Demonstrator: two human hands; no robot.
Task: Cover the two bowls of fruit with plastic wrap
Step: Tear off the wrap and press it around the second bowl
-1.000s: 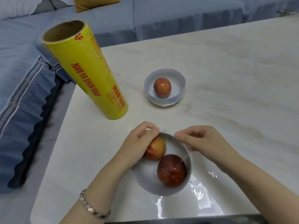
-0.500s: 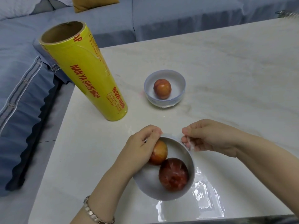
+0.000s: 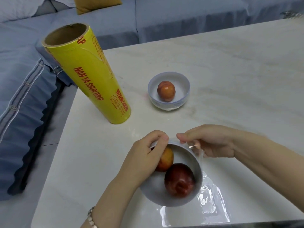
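Observation:
A white bowl [image 3: 167, 197] holding two red-orange fruits [image 3: 179, 180] sits near the table's front edge, with clear plastic wrap [image 3: 212, 201] stretched over it and spreading onto the table at its right. My left hand [image 3: 146, 155] pinches the wrap at the bowl's far rim, partly hiding one fruit. My right hand [image 3: 209, 140] grips the wrap at the far-right rim. A second bowl [image 3: 183, 99] with one fruit [image 3: 166, 91] stands further back, film gathered under its base. The yellow wrap roll [image 3: 92, 76] stands upright at the left.
The white marble table [image 3: 230, 71] has its left edge close to the roll. A blue sofa [image 3: 24, 79] with cushions runs along the left and back. A bracelet [image 3: 91, 218] is on my left wrist.
My right hand has slid left along the bowl's far rim toward my left hand, pulling the wrap. The bowl and left hand have barely shifted.

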